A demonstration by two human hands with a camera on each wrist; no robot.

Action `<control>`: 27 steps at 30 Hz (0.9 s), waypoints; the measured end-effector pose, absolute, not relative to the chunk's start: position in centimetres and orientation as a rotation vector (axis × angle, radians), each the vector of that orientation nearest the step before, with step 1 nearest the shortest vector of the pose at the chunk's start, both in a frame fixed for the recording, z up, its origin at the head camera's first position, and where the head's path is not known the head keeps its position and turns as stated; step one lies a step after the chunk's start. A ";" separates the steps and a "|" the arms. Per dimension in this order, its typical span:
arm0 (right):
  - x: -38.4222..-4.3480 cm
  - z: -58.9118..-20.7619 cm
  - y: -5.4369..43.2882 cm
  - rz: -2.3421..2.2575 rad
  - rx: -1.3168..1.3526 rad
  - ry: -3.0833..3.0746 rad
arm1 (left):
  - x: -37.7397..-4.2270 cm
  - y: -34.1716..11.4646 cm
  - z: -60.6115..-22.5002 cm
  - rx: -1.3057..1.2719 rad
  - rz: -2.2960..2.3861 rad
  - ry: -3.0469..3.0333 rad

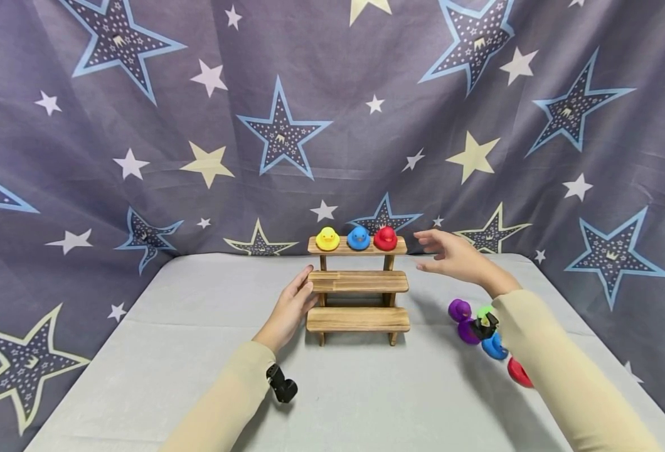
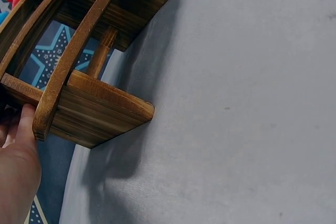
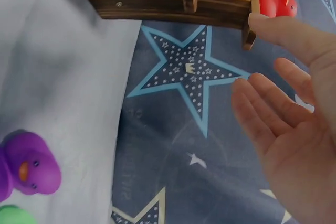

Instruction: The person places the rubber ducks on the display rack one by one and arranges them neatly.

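A three-tier wooden display stand (image 1: 357,319) stands on the table. On its top tier sit a yellow rubber duck (image 1: 327,239), a blue rubber duck (image 1: 358,238) and a red rubber duck (image 1: 386,238), side by side. My left hand (image 1: 288,309) holds the stand by the left end of its middle tier, thumb at the edge; its other fingers are partly hidden in the left wrist view. Beside the top tier's right end, my right hand (image 1: 451,254) is raised with parted fingers and an empty palm, close to the red duck.
Right of the stand, under my right forearm, lie purple ducks (image 1: 459,310), a green duck (image 1: 484,311), another blue duck (image 1: 495,346) and another red duck (image 1: 519,373), partly covered by the sleeve. A star-patterned curtain (image 1: 332,150) hangs behind the grey-white tabletop (image 1: 157,351).
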State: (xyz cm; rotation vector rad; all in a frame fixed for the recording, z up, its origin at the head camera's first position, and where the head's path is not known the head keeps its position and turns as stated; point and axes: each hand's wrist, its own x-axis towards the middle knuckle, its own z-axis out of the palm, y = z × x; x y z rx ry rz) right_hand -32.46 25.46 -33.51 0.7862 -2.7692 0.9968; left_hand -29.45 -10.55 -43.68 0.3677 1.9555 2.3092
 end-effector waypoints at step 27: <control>-31.1 -39.4 31.1 1.076 0.678 -3.122 | -29.6 -10.5 -43.7 0.356 2.321 1.941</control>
